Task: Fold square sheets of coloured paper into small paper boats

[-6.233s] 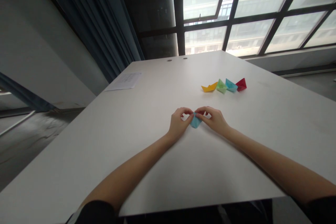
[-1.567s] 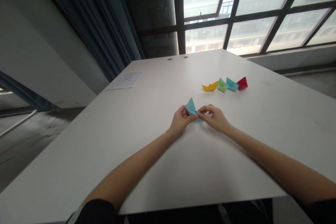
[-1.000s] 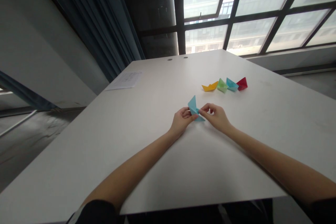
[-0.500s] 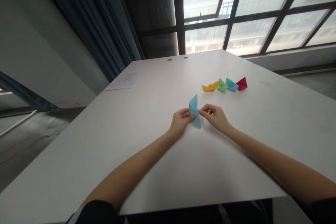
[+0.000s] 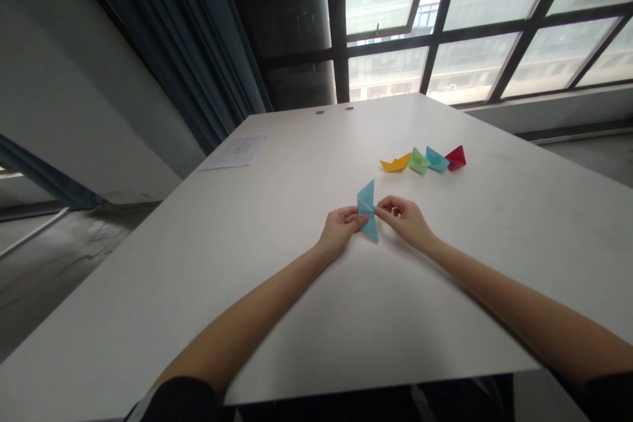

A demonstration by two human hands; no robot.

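A light blue folded paper shape (image 5: 366,206) stands on edge between my two hands over the white table (image 5: 277,264). My left hand (image 5: 339,231) pinches its left side with thumb and fingers. My right hand (image 5: 404,221) pinches its right side, fingers curled. The paper's upper tip points up and away, and its lower tip touches or nearly touches the table.
Beyond my hands, a row of folded paper boats lies on the table: orange (image 5: 394,163), green (image 5: 418,161), blue (image 5: 436,159), red (image 5: 455,157). A printed sheet (image 5: 234,151) rests at the far left edge. Windows and a dark curtain stand behind.
The blue paper has gone from a small flat diamond on the table to a long shape pulled open and turned upright between both hands. In the last half second it barely moved.
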